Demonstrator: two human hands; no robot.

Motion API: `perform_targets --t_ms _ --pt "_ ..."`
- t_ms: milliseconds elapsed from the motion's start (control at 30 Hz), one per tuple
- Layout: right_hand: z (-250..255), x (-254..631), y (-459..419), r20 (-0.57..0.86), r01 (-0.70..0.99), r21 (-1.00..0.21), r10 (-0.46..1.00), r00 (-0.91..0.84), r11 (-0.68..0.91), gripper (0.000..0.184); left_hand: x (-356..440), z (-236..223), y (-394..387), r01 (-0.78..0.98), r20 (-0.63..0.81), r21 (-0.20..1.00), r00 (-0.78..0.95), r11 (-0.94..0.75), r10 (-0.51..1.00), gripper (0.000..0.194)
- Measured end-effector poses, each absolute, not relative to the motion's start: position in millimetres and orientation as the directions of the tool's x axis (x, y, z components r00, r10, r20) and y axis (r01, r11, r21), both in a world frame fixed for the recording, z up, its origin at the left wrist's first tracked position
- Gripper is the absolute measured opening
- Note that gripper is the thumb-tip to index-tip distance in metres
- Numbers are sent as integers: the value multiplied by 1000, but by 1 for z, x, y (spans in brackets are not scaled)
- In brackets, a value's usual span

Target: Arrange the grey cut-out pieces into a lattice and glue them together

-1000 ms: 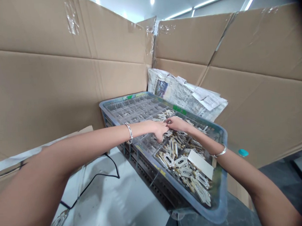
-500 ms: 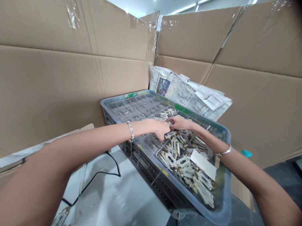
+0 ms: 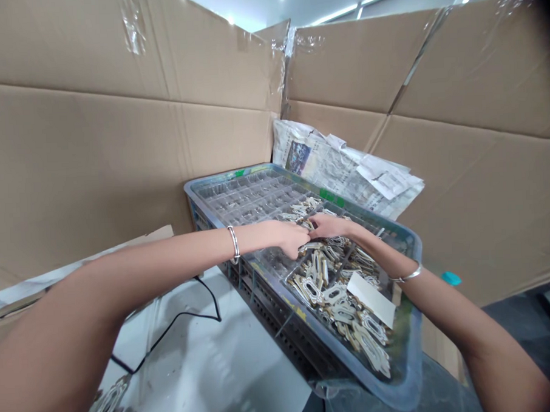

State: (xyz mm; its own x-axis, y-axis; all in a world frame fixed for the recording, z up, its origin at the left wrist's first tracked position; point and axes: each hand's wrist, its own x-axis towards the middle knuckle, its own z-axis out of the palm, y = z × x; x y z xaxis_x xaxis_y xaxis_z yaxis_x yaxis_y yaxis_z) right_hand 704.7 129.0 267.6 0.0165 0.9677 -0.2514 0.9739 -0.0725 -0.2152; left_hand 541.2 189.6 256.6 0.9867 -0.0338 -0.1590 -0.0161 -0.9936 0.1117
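Over the middle of a compartmented tray, my left hand (image 3: 291,237) and my right hand (image 3: 329,225) meet at the fingertips. Both have their fingers drawn together in a pinch. Whatever lies between them is too small or hidden to make out. Under and around them are heaps of flat, ornate metal pieces (image 3: 336,293), white and gold, with long cut-out openings. The clear plastic divider tray (image 3: 251,198) sits inside a grey-blue plastic crate (image 3: 355,363). A white card (image 3: 371,300) lies on the pieces nearer to me, left of my right forearm.
Crumpled newspaper (image 3: 328,167) leans behind the crate. Tall cardboard walls (image 3: 94,147) enclose the left and back. A white tabletop (image 3: 209,361) with a black cable (image 3: 184,314) is at the lower left, with more metal pieces (image 3: 110,404) at its near edge.
My left hand has turned slightly and its wrist has shifted a little left, its fingers reaching toward my right hand's fingertips. My right hand stays almost in place.
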Motion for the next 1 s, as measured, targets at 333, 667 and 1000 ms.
perform_targets --t_ms 333,667,1000 --pt "267 711 129 -311 934 -346 950 -23 -91 20 546 257 197 -180 -119 27 976 -983 -182 36" --pt "269 707 128 -353 888 -459 923 -154 -27 17 550 260 207 -276 -110 109 951 -955 -287 25" --pt "266 713 130 -259 921 -388 961 -91 -17 22 534 272 211 -283 35 169 959 -944 -281 28"
